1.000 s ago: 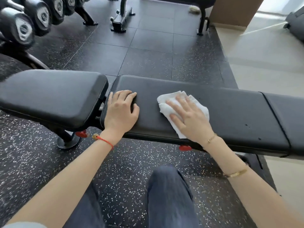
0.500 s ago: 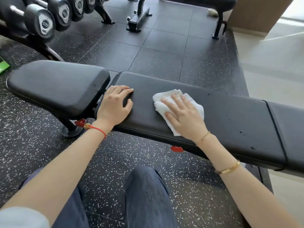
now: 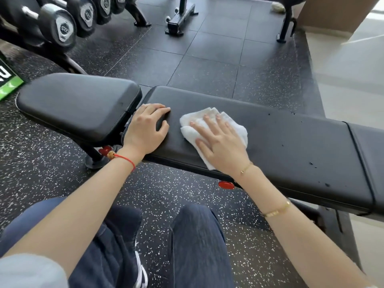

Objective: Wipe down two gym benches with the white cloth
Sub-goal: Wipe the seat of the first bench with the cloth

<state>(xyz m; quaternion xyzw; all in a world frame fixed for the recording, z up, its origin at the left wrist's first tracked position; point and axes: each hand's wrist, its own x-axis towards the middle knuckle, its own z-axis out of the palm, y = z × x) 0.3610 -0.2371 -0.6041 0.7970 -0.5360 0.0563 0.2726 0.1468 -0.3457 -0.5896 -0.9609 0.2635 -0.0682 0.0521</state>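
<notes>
A black padded gym bench (image 3: 291, 146) runs across the view, with a separate seat pad (image 3: 76, 104) at its left end. The folded white cloth (image 3: 193, 121) lies on the long pad near its left end. My right hand (image 3: 220, 142) presses flat on the cloth with straight, spread fingers. My left hand (image 3: 145, 129) rests on the pad's left end, fingers slightly bent over the edge by the gap between the pads. A second bench (image 3: 288, 19) stands at the far back, mostly cut off by the frame.
A rack of black dumbbells (image 3: 64, 26) fills the top left. A machine base (image 3: 179, 19) stands on the rubber floor behind the bench. Pale tiled floor (image 3: 349, 80) lies to the right. My knees in dark trousers (image 3: 197, 242) are below the bench.
My right hand has slid the cloth a little left along the pad, closer to my left hand. The camera has shifted, showing more of the seat pad and dumbbells.
</notes>
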